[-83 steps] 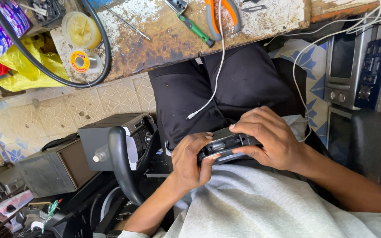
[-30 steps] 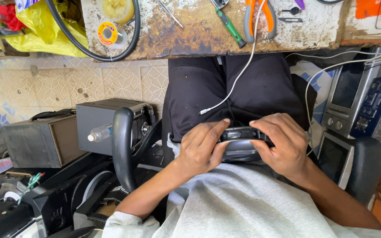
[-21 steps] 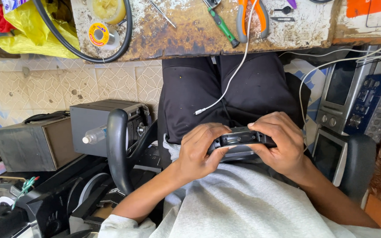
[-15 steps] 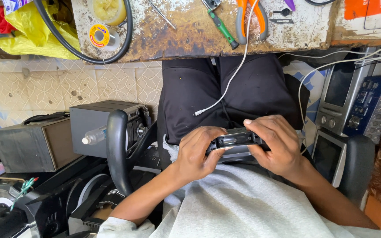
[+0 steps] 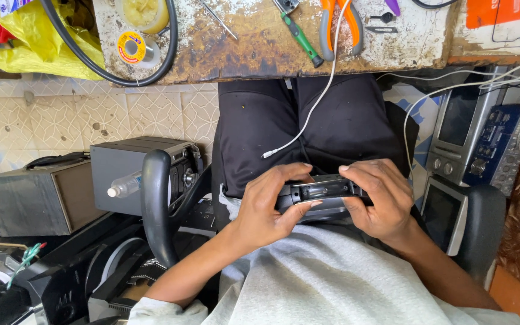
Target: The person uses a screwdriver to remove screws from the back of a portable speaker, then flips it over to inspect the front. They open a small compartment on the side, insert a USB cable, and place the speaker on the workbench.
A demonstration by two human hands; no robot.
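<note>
1. Two hands meet over the lap, both closed on one black faceplate (image 5: 323, 197), a flat car-stereo front held just above the black trousers (image 5: 272, 126) and close against the grey shirt (image 5: 308, 283).
2. Left hand (image 5: 266, 207): fingers curled round the left end of the faceplate, thumb pressed along its near edge. It grips firmly, nothing else in it.
3. Right hand (image 5: 377, 195): fingers wrapped over the far edge at the right end, the thumb hidden beneath, so I cannot tell exactly where it presses.
4. Long axis: it runs left to right between the hands, roughly level. A narrow edge with a recessed slot faces up toward the head; I cannot tell which way the front faces.
5. Progress, as I judge it: the piece is off any unit and whole, with no tool applied. The hands seem to be pressing or prying along its edge, so the work looks early or midway; no parts lie separated.
6. Far side: a worn bench (image 5: 260, 45) carries a green screwdriver (image 5: 299, 36), orange pliers (image 5: 338, 24) and a solder reel (image 5: 132, 47), none of them touched.
7. A white cable (image 5: 308, 114) hangs from the bench, its plug loose over the trousers, just beyond the left hand.
8. Stereo units stand at left (image 5: 133, 174) and right (image 5: 470, 138), well apart from the hands.
</note>
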